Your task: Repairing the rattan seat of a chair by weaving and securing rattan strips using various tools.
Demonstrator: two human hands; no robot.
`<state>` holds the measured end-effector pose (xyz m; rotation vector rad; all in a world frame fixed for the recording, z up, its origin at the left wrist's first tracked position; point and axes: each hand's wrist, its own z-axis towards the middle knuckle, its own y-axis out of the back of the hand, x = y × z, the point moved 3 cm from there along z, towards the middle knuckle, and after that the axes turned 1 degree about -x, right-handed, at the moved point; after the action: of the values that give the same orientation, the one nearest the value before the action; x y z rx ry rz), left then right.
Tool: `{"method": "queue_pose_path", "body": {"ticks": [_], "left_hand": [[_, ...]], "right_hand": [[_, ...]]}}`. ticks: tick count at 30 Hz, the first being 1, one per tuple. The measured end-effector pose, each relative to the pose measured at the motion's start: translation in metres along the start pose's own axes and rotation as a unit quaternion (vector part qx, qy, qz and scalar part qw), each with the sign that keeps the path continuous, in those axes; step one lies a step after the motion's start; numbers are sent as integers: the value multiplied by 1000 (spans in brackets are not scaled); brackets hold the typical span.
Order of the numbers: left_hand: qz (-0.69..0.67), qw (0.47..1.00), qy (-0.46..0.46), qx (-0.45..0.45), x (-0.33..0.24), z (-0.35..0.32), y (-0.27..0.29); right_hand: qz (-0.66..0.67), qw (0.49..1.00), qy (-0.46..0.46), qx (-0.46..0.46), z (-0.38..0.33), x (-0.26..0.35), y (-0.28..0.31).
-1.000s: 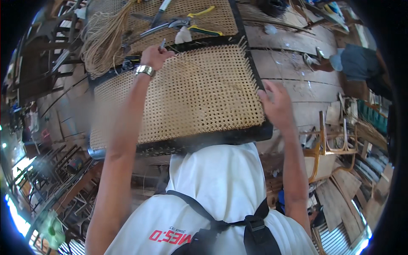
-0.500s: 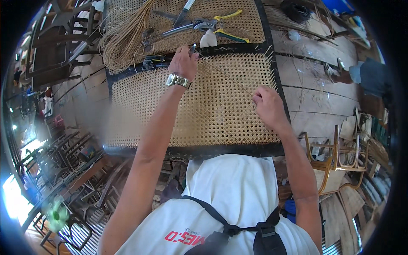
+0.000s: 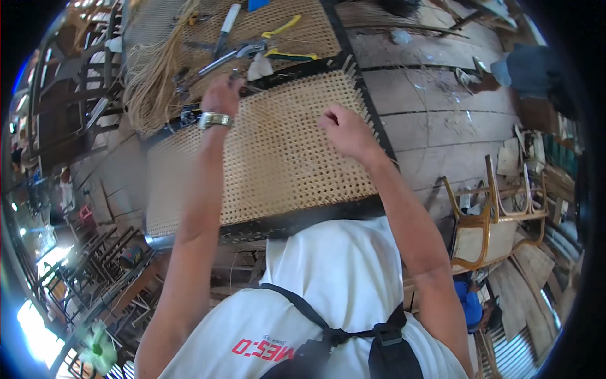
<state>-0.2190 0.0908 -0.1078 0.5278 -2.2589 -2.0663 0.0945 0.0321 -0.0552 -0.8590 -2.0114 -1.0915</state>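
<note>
A woven cane panel [image 3: 284,151] in a black frame [image 3: 303,215] lies before me, with loose cane ends sticking out along its right edge. My left hand [image 3: 221,98], wearing a metal watch [image 3: 215,119], is closed at the panel's far edge, around a small metal-tipped tool [image 3: 235,76] blurred by motion. Over the panel's right part, my right hand [image 3: 347,131] is closed in a pinch on a thin cane strand, which is barely visible now. Beyond the left hand lie yellow-handled pruning shears [image 3: 252,49], a white-handled knife [image 3: 228,24] and a small white lump [image 3: 259,67].
A bundle of loose cane strands [image 3: 154,88] spreads over the far panel's left side. Dark wooden chair frames [image 3: 69,95] crowd the left. Wooden chairs [image 3: 489,215] stand at right on the plank floor [image 3: 429,126]. Another person [image 3: 536,72] is at far right, one in blue [image 3: 467,303] at lower right.
The view has shifted, so the panel appears farther left and tilted. The strand, plainly stretched between my hands before, is now hard to see. Both hands stay closed.
</note>
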Motion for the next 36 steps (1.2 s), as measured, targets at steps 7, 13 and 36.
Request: {"method": "queue_pose_path", "body": {"ticks": [7,13,36], "left_hand": [[-197,972,-48,117,-66,-62,29],[-172,917,-272,234,-208,-199,14],[76,860,-326,386,-199,-96,15]], "right_hand": [[572,802,19,-171,-75,-41,129],[454,844,-26,-284,-101,-57,180],[-214,975,-39,47,-21,-19,76]]}}
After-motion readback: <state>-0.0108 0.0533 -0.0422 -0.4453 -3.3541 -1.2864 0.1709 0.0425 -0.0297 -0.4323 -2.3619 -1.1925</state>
